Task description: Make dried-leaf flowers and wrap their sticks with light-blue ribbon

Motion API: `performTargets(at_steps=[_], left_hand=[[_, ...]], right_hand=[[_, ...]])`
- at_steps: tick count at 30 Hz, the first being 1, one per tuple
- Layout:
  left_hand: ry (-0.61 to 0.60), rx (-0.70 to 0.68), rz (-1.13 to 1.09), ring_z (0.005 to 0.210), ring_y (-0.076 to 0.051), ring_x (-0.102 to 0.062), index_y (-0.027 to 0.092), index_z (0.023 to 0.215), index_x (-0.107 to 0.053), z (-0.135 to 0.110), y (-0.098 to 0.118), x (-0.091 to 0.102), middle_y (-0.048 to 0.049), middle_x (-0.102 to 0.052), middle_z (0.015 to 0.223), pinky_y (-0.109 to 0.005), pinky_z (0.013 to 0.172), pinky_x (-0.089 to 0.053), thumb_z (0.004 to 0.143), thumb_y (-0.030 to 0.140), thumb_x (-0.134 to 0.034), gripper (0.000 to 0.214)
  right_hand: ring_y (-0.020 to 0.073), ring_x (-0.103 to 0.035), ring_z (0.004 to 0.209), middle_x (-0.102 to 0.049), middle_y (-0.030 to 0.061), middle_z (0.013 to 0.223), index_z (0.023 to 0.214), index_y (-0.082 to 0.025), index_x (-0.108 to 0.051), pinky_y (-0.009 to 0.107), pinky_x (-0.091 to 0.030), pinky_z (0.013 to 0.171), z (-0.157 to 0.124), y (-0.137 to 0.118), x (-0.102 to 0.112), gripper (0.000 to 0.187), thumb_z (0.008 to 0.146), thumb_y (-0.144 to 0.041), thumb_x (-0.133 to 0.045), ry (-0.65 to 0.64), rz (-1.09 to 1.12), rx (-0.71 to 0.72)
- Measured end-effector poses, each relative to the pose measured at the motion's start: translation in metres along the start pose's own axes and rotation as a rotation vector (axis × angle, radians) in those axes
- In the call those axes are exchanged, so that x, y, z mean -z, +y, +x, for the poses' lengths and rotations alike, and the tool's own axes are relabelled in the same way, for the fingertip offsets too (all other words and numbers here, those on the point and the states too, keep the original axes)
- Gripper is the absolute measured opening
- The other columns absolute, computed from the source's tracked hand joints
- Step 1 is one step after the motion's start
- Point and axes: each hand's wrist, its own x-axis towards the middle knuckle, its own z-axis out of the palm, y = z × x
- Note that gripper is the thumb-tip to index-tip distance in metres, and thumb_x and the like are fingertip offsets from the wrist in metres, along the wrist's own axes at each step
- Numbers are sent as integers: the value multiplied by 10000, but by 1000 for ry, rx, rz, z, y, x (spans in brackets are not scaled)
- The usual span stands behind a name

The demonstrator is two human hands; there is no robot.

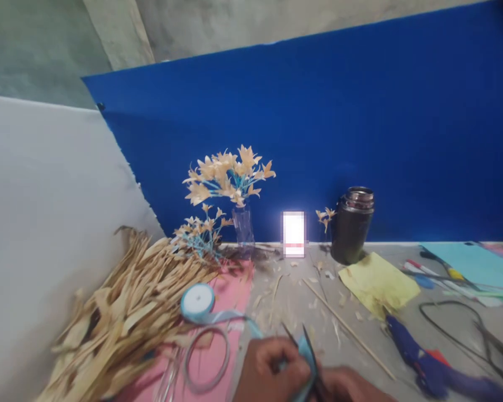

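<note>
Light-blue ribbon (304, 347) passes through the left hand (273, 365), which pinches it between thumb and curled fingers at the lower middle of the view. The right hand (352, 385) is closed at the handle end of the scissors (311, 349), partly cut off by the lower edge; its finger placement is blurred. Two dark blades stand apart, pointing up and away, with ribbon between them. Both hands are close together, just above the tabletop (371, 329).

A ribbon tail runs leftward to its roll (198, 300), which is near a pale ring (205, 387) on a pink sheet (235, 290). Dried leaf strips (151, 301) form a heap at the left. To the right, a thin stick (347, 329) lies diagonally among small scraps; beyond it are a yellow sheet (379, 285) and a purple-blue glue gun (427, 357). A light-blue sheet (482, 265) lies at the far right.

Along the rear stand a clear vase (243, 226) holding pale flowers (230, 173), a bright pixelated rectangle (294, 233), and a dark flask (352, 226) without a lid. A smaller flower bunch (201, 234) rests left of the vase.

A blue panel (318, 123) closes off the rear; a white panel (46, 195) borders the left. A grey wall (235, 25) shows above.
</note>
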Motion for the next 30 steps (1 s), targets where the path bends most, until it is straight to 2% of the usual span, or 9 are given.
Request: performTargets(at_steps=[2,5,8,15,17,19,21,25,30], left_hand=[[44,-84,25,634,-183,-615,145,577,-695,1,0,-4,-72,-677,621,-317,655,-506,636,534,-848,423],[21,-74,-91,588,-156,-602,143,609,-673,2,0,-8,-66,-686,627,-278,604,-479,659,494,-838,391],[-19,-64,-207,610,-174,-644,141,639,-644,2,-3,-10,-74,-702,645,-278,612,-484,677,459,-835,373],[-57,-64,-321,584,-141,-612,145,645,-631,6,-10,-4,-61,-694,712,-262,596,-452,741,393,-776,303],[-5,-114,-309,687,-142,-625,145,623,-642,8,-8,-2,-80,-715,905,-263,650,-462,747,340,-758,258],[43,-172,-289,901,-186,-641,149,584,-633,10,-4,1,-87,-677,1155,-285,764,-481,720,274,-754,221],[38,-198,-271,1116,-253,-597,153,559,-622,11,1,5,-85,-620,1294,-325,889,-468,695,230,-739,195],[-39,-195,-290,1237,-300,-539,161,552,-615,12,8,9,-95,-627,1294,-379,1005,-413,684,214,-704,168],[-109,-161,-368,1250,-323,-527,174,535,-576,9,12,7,-105,-649,1284,-400,973,-443,677,233,-693,193]], right_hand=[[170,-548,605,-582,11,626,695,-197,-634,285,-446,544,-27,20,-32,454,705,-642,-725,-20,27,-10],[124,-468,601,-561,14,663,740,-152,-616,252,-367,565,-50,33,-52,704,670,-852,-621,-39,17,91],[111,-416,570,-531,4,637,740,-146,-608,251,-313,533,-56,31,-51,804,652,-940,-523,-17,-57,140],[108,-381,539,-497,-4,594,699,-162,-586,264,-267,502,-56,27,-53,670,767,-826,-526,95,-131,121],[109,-378,541,-497,-2,592,702,-162,-583,273,-259,512,-56,27,-54,679,784,-830,-493,86,-126,126],[112,-373,540,-498,-1,595,719,-167,-582,279,-249,513,-57,26,-54,695,784,-849,-463,71,-93,103],[112,-365,534,-494,-2,592,719,-174,-578,279,-238,506,-57,25,-54,688,776,-852,-473,67,-76,80],[119,-392,542,-510,9,591,706,-166,-588,277,-251,506,-56,22,-55,693,759,-851,-498,29,-78,86],[124,-425,564,-571,42,630,699,-149,-623,272,-292,526,-55,23,-56,765,738,-896,-466,-12,-134,112]])
